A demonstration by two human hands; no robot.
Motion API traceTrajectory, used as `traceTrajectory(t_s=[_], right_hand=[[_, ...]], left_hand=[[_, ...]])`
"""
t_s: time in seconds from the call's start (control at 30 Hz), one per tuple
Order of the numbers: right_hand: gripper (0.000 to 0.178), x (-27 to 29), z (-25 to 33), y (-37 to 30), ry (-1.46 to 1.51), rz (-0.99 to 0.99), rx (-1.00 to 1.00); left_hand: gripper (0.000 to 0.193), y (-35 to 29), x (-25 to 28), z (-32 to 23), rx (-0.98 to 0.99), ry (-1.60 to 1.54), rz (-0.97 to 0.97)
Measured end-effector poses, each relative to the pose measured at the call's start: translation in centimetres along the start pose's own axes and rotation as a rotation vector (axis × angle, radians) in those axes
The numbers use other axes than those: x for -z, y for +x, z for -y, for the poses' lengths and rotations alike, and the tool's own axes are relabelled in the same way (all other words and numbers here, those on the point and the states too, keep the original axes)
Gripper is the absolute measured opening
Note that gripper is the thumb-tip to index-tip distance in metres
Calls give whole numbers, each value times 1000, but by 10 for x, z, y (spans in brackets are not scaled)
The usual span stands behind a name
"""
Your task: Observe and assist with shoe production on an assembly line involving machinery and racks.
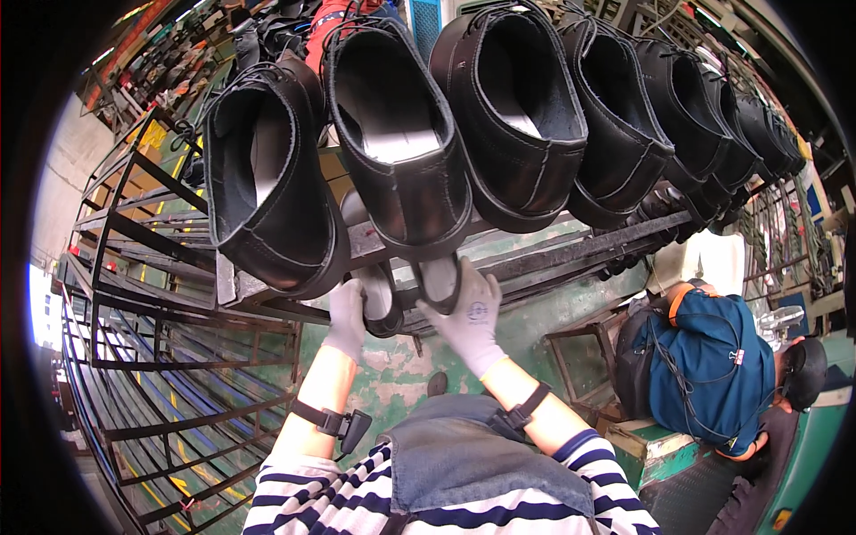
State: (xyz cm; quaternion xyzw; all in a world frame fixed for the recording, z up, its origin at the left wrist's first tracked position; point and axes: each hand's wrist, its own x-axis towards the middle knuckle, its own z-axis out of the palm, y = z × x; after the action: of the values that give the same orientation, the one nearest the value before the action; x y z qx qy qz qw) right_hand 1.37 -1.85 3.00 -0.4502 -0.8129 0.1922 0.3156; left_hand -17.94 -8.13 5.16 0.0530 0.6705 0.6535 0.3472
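Observation:
My left hand (345, 318), in a pale grey work glove, grips a black shoe (379, 301) from its left side. Beside it, my right hand (473, 321), gloved alike, is closed on another black shoe (440, 278) with a light insole, its thumb near the heel. Both shoes are at the lower level of a dark metal rack (526, 259), their front parts hidden under the upper row. Above my hands stands that row of black lace-up shoes, among them a large one (401, 201) with its heel toward me.
Empty-looking barred racks (178, 357) stand at the left. To the right, a person in a blue top (713, 366) bends beside a green-edged bench (655, 446). Green worn floor (392, 374) shows below the rack.

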Motion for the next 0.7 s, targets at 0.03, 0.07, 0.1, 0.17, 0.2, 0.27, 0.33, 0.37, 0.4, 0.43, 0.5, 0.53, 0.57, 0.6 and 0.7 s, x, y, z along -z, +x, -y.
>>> traceTrajectory(t_s=[0.03,0.07,0.1,0.17,0.2,0.27,0.33,0.37,0.4,0.43,0.5,0.53,0.57,0.6,0.7], right_hand=[[103,-5,4,1,-9,16,-26],[109,-9,11,2,-26,92,-60],[109,-9,14,4,-29,89,-62],[108,-7,18,4,-49,171,-85],[108,-6,17,2,-57,164,-92],[107,-1,8,-8,-93,148,-21],[106,8,-6,-23,-101,164,-22],[106,15,-10,-32,-93,191,-8],[104,28,-9,-39,-25,215,-82],[101,31,-23,-54,-16,176,-126],[91,57,-71,-93,-115,-4,-210],[81,81,-81,-105,-95,-54,-308],[71,103,-97,-118,-56,-141,-423],[66,122,-114,-136,-9,-293,-491],[61,186,-169,-207,-70,-502,-704]], left_hand=[[14,2,-2,-2,32,31,-1],[14,7,1,1,32,31,2],[8,12,4,8,0,6,-3],[15,21,10,17,-29,-20,6],[37,27,17,18,2,38,107],[80,29,15,22,40,96,238],[85,25,8,17,-23,65,264],[85,28,14,21,-30,65,270],[84,32,24,28,-82,36,271],[84,35,35,35,-134,6,272],[80,-1,13,18,-287,24,305],[78,-25,4,3,-319,55,244],[76,-51,-3,-9,-355,85,179],[72,-73,-8,-12,-553,273,169],[65,-119,-19,-11,-961,504,354]])
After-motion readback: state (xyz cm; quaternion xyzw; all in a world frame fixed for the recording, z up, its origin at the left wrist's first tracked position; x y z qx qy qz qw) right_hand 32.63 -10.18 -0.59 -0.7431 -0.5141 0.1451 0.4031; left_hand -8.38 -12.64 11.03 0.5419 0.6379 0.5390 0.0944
